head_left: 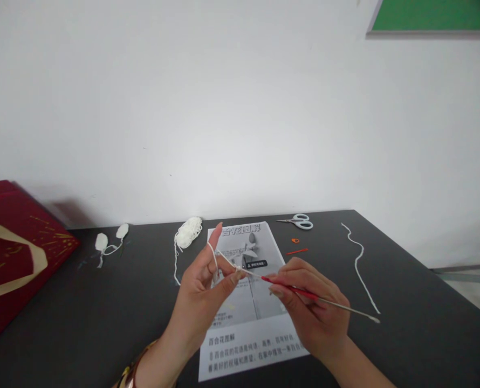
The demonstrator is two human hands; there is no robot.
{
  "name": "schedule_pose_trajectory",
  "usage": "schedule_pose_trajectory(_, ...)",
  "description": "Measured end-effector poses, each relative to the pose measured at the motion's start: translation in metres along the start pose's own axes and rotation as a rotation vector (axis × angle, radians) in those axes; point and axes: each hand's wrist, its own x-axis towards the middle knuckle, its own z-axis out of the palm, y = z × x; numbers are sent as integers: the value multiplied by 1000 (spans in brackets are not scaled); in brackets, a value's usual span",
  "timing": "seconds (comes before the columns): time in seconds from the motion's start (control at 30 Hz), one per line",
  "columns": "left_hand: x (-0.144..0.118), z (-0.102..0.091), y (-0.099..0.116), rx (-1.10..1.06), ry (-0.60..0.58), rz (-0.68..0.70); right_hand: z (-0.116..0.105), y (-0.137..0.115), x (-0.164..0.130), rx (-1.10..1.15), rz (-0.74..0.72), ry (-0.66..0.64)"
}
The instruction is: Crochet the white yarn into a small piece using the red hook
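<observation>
Between thumb and fingers, my left hand [205,285] pinches a small piece of white crochet work [237,268]. White yarn [212,253] loops round its raised index finger. My right hand [310,307] is closed on the red grip of a crochet hook [304,292], whose metal shaft sticks out to the lower right. The hook's front end meets the white work at my left fingertips; the exact stitch is too small to make out. A ball of white yarn [189,232] lies behind my left hand, with a strand trailing down from it.
Under my hands lies a printed pattern sheet [260,345]. Scissors [299,221], an orange stitch marker [295,241] and a red needle [297,251] are behind my right hand. A loose yarn piece [358,258] lies right; two white crocheted petals [101,242] and a red bag [17,258] are left.
</observation>
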Motion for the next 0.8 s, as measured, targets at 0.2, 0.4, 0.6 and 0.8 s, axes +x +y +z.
schedule_pose_trajectory(0.2, 0, -1, 2, 29, -38, 14, -4, 3, 1, 65, 67, 38)
schedule_pose_trajectory(0.4, 1, -3, 4, 7, -90, -14, -8, 3, 5, 157, 163, 63)
schedule_pose_trajectory(0.6, 3, -8, 4, -39, -170, -85, -10, 8, 7, 322, 373, 71)
schedule_pose_trajectory(0.8, 3, -11, 2, -92, -236, -113, -11, 12, 8, 439, 431, 71)
